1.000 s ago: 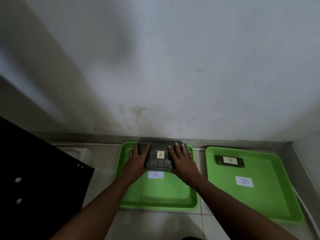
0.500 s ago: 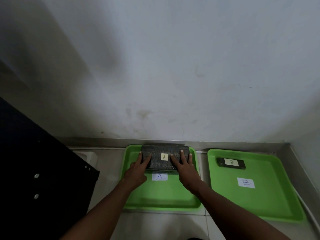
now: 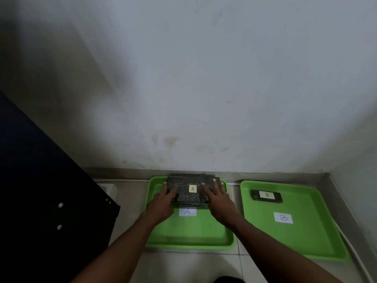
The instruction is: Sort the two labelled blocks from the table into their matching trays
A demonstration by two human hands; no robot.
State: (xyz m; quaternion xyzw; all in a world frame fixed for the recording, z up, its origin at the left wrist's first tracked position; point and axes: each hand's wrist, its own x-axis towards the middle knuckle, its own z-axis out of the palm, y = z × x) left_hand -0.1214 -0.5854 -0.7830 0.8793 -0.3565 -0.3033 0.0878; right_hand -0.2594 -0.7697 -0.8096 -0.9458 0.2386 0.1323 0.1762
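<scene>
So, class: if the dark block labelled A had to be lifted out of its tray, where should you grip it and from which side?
Grip block A by its two short ends, from above. It lies flat and wide at the far edge of tray A, so one hand suits each end; the left hand and right hand already rest there. Its far side looks hard to reach.

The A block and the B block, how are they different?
The A block is bigger and mottled; the B block is slimmer and plain dark. The left hand and right hand rest on A; B lies untouched. Both carry a pale letter sticker and sit in green trays.
</scene>
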